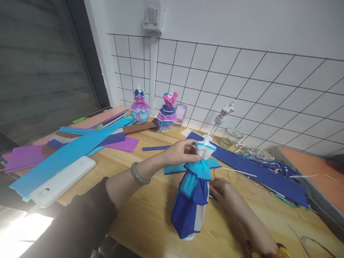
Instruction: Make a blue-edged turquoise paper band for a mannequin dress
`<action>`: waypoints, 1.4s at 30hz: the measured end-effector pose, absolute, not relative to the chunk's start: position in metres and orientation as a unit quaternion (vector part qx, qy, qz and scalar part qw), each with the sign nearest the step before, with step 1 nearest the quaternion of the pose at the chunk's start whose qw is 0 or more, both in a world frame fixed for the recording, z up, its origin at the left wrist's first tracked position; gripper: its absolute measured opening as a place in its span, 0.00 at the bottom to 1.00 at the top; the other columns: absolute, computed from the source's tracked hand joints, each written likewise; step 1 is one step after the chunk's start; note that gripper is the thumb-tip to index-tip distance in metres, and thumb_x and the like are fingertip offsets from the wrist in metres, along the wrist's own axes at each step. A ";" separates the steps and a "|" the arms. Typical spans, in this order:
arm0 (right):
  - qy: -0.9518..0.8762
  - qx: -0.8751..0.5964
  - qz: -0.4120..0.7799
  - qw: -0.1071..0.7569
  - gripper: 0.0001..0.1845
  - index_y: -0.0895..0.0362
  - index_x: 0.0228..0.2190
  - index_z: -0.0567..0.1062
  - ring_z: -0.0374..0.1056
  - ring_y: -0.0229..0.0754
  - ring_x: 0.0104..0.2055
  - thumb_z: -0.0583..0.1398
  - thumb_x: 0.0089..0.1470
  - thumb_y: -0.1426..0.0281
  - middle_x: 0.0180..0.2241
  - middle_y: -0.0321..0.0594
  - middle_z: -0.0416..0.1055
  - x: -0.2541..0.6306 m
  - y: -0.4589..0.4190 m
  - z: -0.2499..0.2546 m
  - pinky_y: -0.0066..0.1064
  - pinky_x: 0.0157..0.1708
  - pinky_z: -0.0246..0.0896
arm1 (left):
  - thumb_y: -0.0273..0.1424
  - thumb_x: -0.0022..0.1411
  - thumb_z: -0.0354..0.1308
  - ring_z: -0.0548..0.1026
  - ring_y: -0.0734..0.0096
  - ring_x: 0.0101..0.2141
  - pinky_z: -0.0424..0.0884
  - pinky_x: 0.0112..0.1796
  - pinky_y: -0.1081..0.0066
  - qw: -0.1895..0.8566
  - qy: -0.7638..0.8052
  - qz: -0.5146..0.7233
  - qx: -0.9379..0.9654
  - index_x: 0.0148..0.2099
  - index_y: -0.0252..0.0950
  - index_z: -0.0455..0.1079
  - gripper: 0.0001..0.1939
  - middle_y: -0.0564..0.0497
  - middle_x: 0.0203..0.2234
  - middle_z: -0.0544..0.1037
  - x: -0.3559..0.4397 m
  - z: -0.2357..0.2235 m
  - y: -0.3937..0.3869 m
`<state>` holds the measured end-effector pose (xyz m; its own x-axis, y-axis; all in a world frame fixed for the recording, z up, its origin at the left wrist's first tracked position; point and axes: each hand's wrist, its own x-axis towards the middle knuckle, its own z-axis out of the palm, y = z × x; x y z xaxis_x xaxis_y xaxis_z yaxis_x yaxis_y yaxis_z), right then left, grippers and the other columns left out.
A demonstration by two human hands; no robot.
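A small dress form stands upright on the wooden table, wearing a tiered crepe-paper dress in turquoise, dark blue and white. My left hand is closed around the white bodice from the left, thumb in front. Low to the right of the skirt, my right hand rests close to the tabletop with its fingers curled. Its fingertips are partly hidden by the dress, and a thin dark piece shows under them that I cannot make out. Behind the form lie a turquoise paper piece and a long dark blue paper strip.
Two dressed forms and a bare-skirted form stand along the wall grid. A glass jar sits beside tangled ribbons. Coloured paper sheets and a white power bank lie left; an orange-bottomed tray borders the right.
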<state>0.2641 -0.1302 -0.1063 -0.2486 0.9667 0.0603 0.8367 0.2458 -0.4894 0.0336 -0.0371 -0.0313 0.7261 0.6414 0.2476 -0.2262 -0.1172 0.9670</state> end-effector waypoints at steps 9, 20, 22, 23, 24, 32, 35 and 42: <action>-0.516 -0.578 0.286 0.564 0.22 0.52 0.46 0.72 0.69 0.49 0.47 0.57 0.53 0.54 0.46 0.45 0.73 0.247 -0.138 -0.075 0.41 0.45 0.64 | 0.29 0.52 0.62 0.71 0.75 0.31 0.66 0.32 0.75 0.641 0.123 0.305 0.694 0.43 0.33 0.67 0.15 0.51 0.30 0.72 0.055 -0.019 -0.046; -0.619 -0.557 0.368 0.414 0.20 0.54 0.40 0.75 0.69 0.44 0.37 0.65 0.46 0.58 0.32 0.39 0.75 0.216 -0.120 0.004 0.32 0.36 0.65 | 0.33 0.59 0.56 0.70 0.74 0.34 0.65 0.33 0.73 0.554 0.144 0.325 0.753 0.44 0.33 0.67 0.13 0.49 0.33 0.72 0.042 0.001 -0.045; -0.626 -0.559 0.365 0.403 0.20 0.55 0.39 0.76 0.69 0.44 0.37 0.64 0.46 0.57 0.32 0.40 0.75 0.216 -0.119 0.009 0.32 0.35 0.65 | 0.35 0.59 0.55 0.69 0.75 0.32 0.65 0.31 0.74 0.528 0.156 0.325 0.769 0.43 0.33 0.67 0.12 0.50 0.32 0.71 0.037 0.006 -0.045; -0.629 -0.560 0.363 0.398 0.19 0.55 0.39 0.76 0.69 0.44 0.37 0.64 0.47 0.57 0.32 0.40 0.75 0.216 -0.118 0.010 0.31 0.34 0.65 | 0.35 0.59 0.55 0.69 0.75 0.31 0.64 0.30 0.74 0.517 0.159 0.325 0.776 0.42 0.33 0.67 0.12 0.51 0.31 0.70 0.035 0.008 -0.045; -0.631 -0.563 0.361 0.394 0.19 0.55 0.38 0.76 0.69 0.43 0.36 0.63 0.47 0.56 0.31 0.40 0.75 0.215 -0.119 0.011 0.31 0.33 0.64 | 0.36 0.60 0.55 0.68 0.76 0.31 0.64 0.30 0.74 0.506 0.160 0.325 0.783 0.41 0.33 0.67 0.12 0.51 0.30 0.70 0.033 0.009 -0.046; -0.627 -0.606 0.313 0.378 0.19 0.57 0.31 0.77 0.69 0.42 0.29 0.64 0.45 0.54 0.27 0.41 0.76 0.208 -0.126 0.016 0.30 0.25 0.64 | 0.39 0.61 0.52 0.69 0.74 0.33 0.65 0.32 0.73 0.493 0.159 0.310 0.797 0.42 0.34 0.67 0.14 0.50 0.33 0.72 0.034 0.010 -0.049; -0.636 -0.600 0.300 0.380 0.20 0.57 0.32 0.77 0.70 0.43 0.29 0.62 0.47 0.53 0.29 0.42 0.76 0.209 -0.125 0.013 0.30 0.26 0.64 | 0.39 0.62 0.52 0.70 0.73 0.35 0.66 0.33 0.73 0.490 0.160 0.314 0.797 0.44 0.34 0.67 0.14 0.50 0.33 0.72 0.035 0.010 -0.051; -0.648 -0.579 0.257 0.422 0.19 0.58 0.27 0.76 0.68 0.41 0.24 0.64 0.44 0.53 0.22 0.40 0.74 0.213 -0.121 0.007 0.29 0.20 0.62 | 0.38 0.63 0.51 0.69 0.73 0.34 0.65 0.32 0.74 0.476 0.151 0.325 0.803 0.51 0.36 0.66 0.17 0.50 0.32 0.72 0.034 0.013 -0.055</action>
